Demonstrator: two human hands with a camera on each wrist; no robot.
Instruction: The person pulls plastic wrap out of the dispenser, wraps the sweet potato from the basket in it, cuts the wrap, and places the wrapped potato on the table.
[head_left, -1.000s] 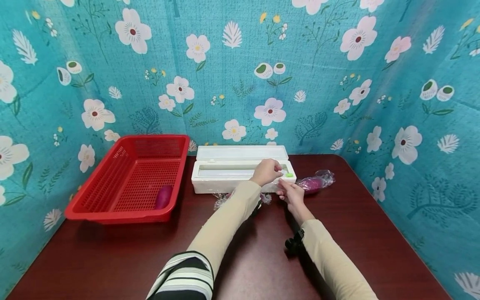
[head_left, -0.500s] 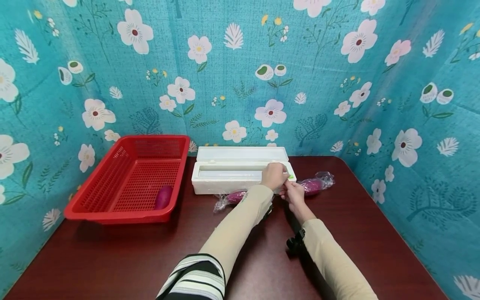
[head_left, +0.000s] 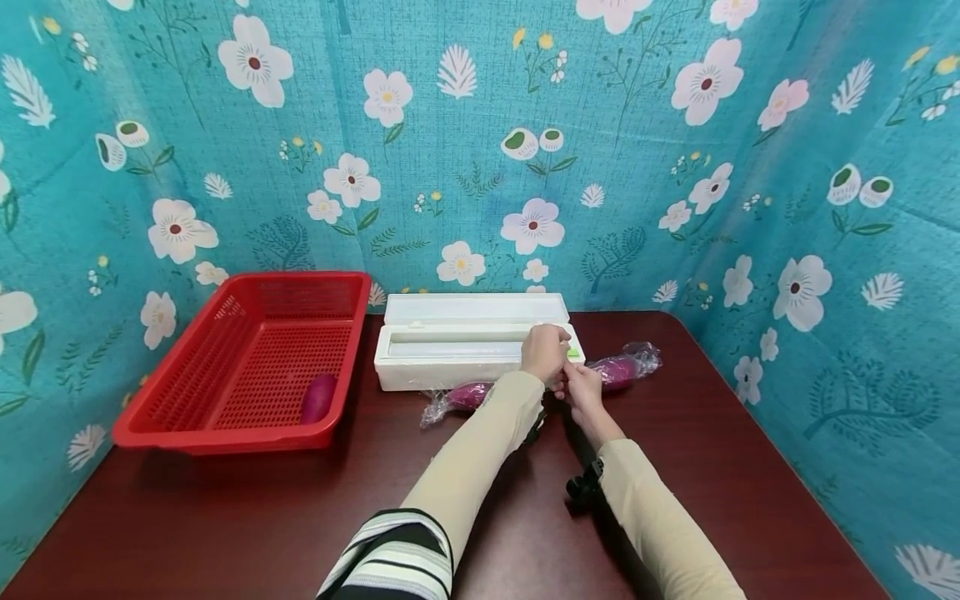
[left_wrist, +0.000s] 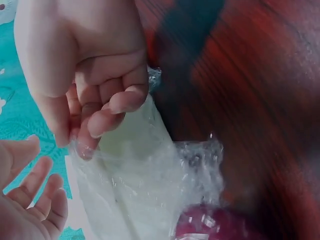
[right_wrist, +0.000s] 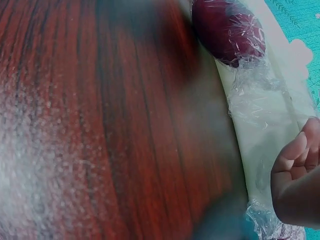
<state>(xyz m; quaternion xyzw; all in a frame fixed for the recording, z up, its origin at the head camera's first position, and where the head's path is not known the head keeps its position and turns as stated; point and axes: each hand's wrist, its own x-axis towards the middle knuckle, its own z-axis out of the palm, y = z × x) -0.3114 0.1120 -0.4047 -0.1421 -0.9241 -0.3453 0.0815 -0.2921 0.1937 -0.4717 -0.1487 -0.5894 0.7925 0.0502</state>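
In the head view, my left hand (head_left: 543, 352) is over the right end of the white box (head_left: 450, 374); its fingers are loosely bent, apart from the film in the left wrist view (left_wrist: 37, 200). My right hand (head_left: 585, 392), just nearer and to the right, pinches clear film (left_wrist: 130, 175) between thumb and fingertips at the box's front edge. That hand (right_wrist: 300, 175) is partly cut off in the right wrist view. A green piece (head_left: 573, 352) sits at the box's right end. Film-wrapped purple items lie before the box (head_left: 468, 396) and to its right (head_left: 617, 372).
A red basket (head_left: 217, 439) stands at the left on the dark red table (head_left: 300, 517), with a purple item (head_left: 318, 398) inside. The box's lid (head_left: 476, 307) stands raised behind it. A teal floral curtain (head_left: 420, 192) hangs behind and at the sides.
Since a second ago, my left hand has moved slightly right and nearer, close to my right hand. More of the left wrapped item shows. The head view has shifted a little.
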